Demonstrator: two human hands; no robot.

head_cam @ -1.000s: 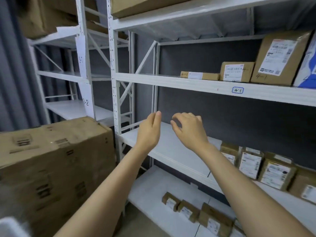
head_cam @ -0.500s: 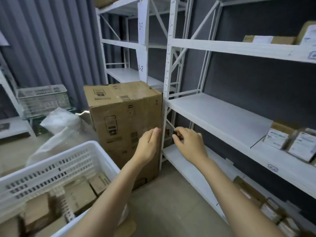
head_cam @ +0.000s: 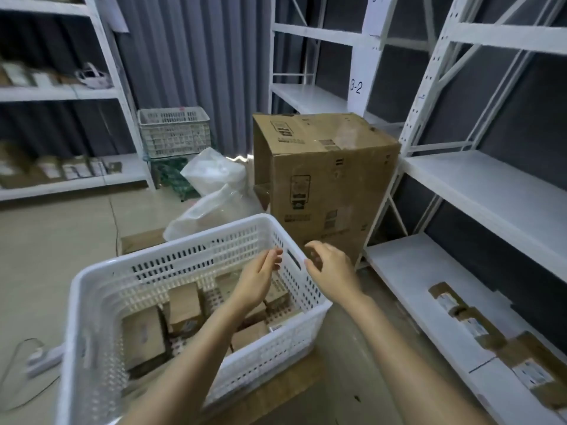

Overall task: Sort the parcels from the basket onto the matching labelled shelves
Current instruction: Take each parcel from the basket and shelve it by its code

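In the lower centre of the frame, a white perforated plastic basket (head_cam: 196, 253) holds small brown cardboard parcels (head_cam: 184, 308). The left hand (head_cam: 260, 279) hovers over them, fingers relaxed and empty. The right hand (head_cam: 334, 268), loosely curled and holding nothing, hangs above the basket's right rim. White metal shelves (head_cam: 478, 191) stand at the right.

A curtained storeroom under soft, even light.
A pleated grey curtain (head_cam: 196, 56) hangs along the back, and dark grey panels (head_cam: 527, 124) back the right-hand rack (head_cam: 478, 191) of white metal; a left-hand rack (head_cam: 61, 93) of the same kind faces it. The floor (head_cam: 52, 246) is pale beige. A large cardboard box (head_cam: 334, 185) stands upright just beside the right-hand rack's post, with crumpled clear plastic bags (head_cam: 214, 173) next to it and a white crate (head_cam: 173, 133) stacked on a green crate (head_cam: 171, 176) by the curtain.
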